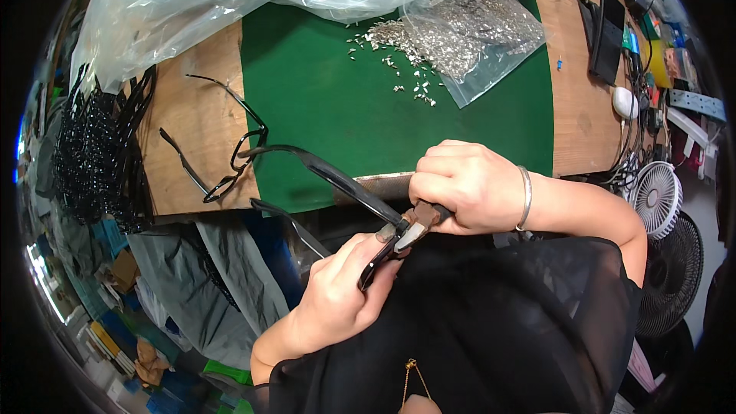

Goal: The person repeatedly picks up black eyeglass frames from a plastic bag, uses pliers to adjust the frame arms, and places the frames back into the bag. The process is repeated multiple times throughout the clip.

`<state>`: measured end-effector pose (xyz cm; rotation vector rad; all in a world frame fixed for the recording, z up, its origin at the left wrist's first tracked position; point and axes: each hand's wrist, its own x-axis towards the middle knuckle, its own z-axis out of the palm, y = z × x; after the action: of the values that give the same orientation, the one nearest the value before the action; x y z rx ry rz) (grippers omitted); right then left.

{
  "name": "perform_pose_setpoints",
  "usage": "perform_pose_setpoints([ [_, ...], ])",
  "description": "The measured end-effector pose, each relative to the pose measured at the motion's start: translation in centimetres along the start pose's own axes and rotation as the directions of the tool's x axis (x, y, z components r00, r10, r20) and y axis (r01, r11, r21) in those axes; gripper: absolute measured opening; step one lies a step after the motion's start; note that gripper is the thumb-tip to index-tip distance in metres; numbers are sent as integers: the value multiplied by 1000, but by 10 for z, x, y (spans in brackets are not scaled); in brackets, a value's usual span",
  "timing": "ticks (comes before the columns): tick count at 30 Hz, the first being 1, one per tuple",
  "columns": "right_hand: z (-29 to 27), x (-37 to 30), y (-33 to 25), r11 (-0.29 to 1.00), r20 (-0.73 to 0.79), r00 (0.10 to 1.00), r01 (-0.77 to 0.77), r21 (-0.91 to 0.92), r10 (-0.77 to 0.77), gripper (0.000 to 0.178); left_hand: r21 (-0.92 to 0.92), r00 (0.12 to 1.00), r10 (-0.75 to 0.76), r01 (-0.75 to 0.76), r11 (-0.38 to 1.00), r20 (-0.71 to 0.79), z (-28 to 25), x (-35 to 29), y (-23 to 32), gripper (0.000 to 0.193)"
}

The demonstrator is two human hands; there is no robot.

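Observation:
My left hand (341, 287) is closed around the front of a black glasses frame (337, 178), near the table's front edge. One of its temples reaches up and left over the green mat, the other sticks out below it. In my right hand (468, 188) is a pair of pliers (418, 230), its metal jaws at the frame's hinge corner. My fingers hide most of the handles, and what the jaws grip cannot be made out. Another black glasses frame (261, 134) lies on the table to the left, temples spread.
A green mat (307, 69) covers the middle of the wooden table (172, 172). Small silvery metal pieces (395, 38) spill from a clear bag (494, 77). Glossy black strips (96, 153) hang at the left edge. A phone (607, 34), cables and fans (657, 198) are at the right.

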<state>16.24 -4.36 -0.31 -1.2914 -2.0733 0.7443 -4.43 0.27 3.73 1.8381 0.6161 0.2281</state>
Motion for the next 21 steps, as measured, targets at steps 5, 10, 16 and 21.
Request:
perform_pose_setpoints([
  [5, 9, -9, -2, 994, -29, 994, -102, -25, 101, 26, 22, 999, 39, -40, 999, 24, 1, 5, -11, 26],
  [10, -5, -3, 1, 944, 191, 969, -203, 259, 156, 31, -32, 995, 13, -10, 999, 97, -15, 2, -18, 33],
  [16, -1, -4, 12, 926, 164, 935, -340, 164, 314, 27, -160, 966, -256, 246, 956, -42, -46, 5, -42, 30],
  [21, 3, -4, 18, 922, 135, 937, -342, 180, 322, 25, 671, 966, 216, -66, 739, -142, -100, 17, -59, 32],
])
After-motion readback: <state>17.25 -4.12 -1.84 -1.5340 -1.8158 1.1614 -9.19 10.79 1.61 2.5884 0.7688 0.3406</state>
